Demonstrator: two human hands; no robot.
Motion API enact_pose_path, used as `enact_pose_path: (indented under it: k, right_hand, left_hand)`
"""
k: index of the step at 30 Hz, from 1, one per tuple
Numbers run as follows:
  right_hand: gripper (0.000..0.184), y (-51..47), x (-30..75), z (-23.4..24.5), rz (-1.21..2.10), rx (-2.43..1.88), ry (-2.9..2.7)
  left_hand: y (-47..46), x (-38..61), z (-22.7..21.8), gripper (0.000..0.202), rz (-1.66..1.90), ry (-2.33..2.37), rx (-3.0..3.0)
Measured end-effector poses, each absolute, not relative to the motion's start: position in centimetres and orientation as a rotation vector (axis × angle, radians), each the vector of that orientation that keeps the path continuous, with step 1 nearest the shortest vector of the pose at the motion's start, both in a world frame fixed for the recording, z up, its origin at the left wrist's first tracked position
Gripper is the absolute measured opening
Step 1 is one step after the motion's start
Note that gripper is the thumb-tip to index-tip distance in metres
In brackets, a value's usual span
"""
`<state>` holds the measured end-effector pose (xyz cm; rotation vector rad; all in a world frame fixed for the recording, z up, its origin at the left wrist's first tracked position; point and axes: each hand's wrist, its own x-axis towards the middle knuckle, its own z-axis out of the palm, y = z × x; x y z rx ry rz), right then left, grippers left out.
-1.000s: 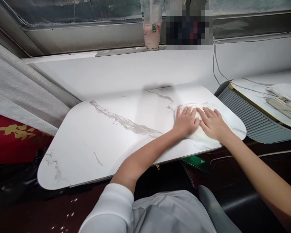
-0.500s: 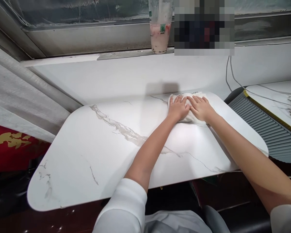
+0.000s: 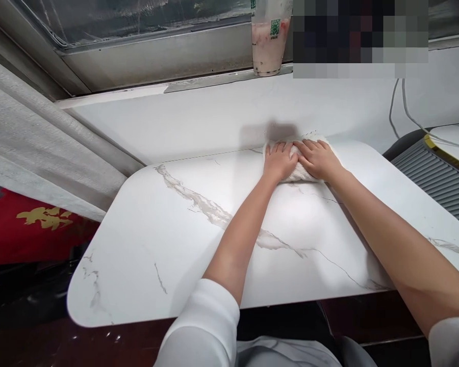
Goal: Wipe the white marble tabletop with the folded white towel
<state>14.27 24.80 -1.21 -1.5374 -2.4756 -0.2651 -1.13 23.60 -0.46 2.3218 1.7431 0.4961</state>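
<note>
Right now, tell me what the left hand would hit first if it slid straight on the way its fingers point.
Flat on the cloth, the left hand points at the table edge farthest from you. It would probably meet the white wall behind it first; the cup sits higher.

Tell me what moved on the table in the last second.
The left hand and right hand slid the crumpled white cloth away from the person, from the near right of the white marble-patterned table to its far edge by the wall. Neither let go; palms stay flat. The plastic cup of pink drink stays on the sill.
</note>
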Motion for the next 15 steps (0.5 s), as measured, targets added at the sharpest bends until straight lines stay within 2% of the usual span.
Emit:
enact_pose_path:
  k: [15]
  right_hand:
    - [0.062,11.4,12.4,-2.0,-0.374,-1.53,-2.506]
  left_hand:
    - [10.9,-3.8,0.0,0.056,0.322,1.64,2.41]
